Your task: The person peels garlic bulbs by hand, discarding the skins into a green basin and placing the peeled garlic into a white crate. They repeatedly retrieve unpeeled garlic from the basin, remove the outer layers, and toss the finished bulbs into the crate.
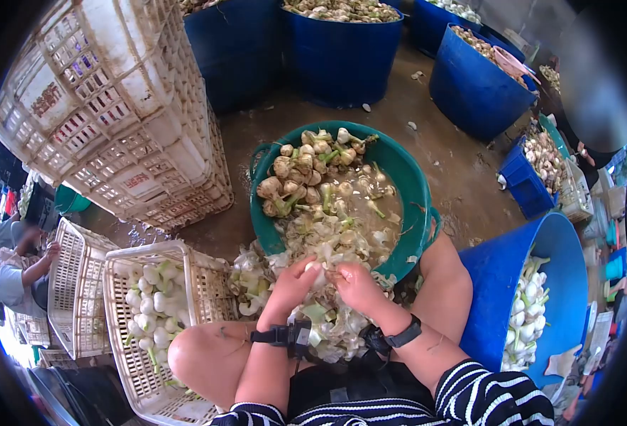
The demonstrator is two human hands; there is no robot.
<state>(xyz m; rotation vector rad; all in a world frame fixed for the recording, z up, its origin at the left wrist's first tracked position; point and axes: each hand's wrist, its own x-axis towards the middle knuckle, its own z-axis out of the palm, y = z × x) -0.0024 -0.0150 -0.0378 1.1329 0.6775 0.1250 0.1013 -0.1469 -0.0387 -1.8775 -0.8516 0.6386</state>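
The left hand [294,282] grasps a round white garlic bulb [318,277]; the right hand [358,285] curls beside it, hold unclear, both apparently low so papery whitish skins [332,328] pile beneath.

"What's in the left hand [293,286]?"
"A pale bulb [316,274], mostly covered. What the right hand [359,285] pinches is too small to tell."
"And the stacked crates [139,153]?"
"Cut off at the top, their red lettering [46,99] too blurred to read."
"Anything else?"
"Peelings [334,337] and hands hide the green basin's [416,188] near rim. A grey patch [601,78] blurs the upper right."
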